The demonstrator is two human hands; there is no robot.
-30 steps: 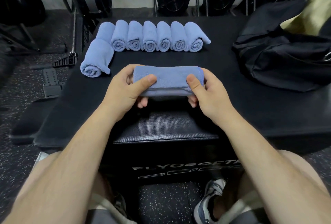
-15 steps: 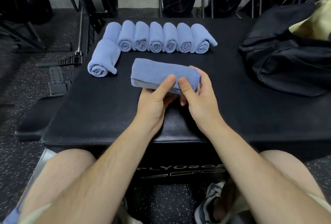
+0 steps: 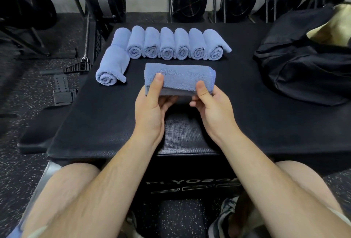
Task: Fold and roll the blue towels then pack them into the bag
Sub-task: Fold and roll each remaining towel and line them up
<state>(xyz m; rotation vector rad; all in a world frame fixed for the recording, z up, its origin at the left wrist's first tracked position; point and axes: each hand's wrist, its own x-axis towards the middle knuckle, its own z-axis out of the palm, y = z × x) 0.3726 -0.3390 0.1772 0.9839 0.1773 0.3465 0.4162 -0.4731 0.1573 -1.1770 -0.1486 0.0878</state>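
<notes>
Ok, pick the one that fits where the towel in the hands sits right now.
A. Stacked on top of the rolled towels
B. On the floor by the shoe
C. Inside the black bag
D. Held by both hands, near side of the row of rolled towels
D: the left hand and right hand each grip an end of the towel, in front of the row of rolled towels, apart from the black bag.
</notes>
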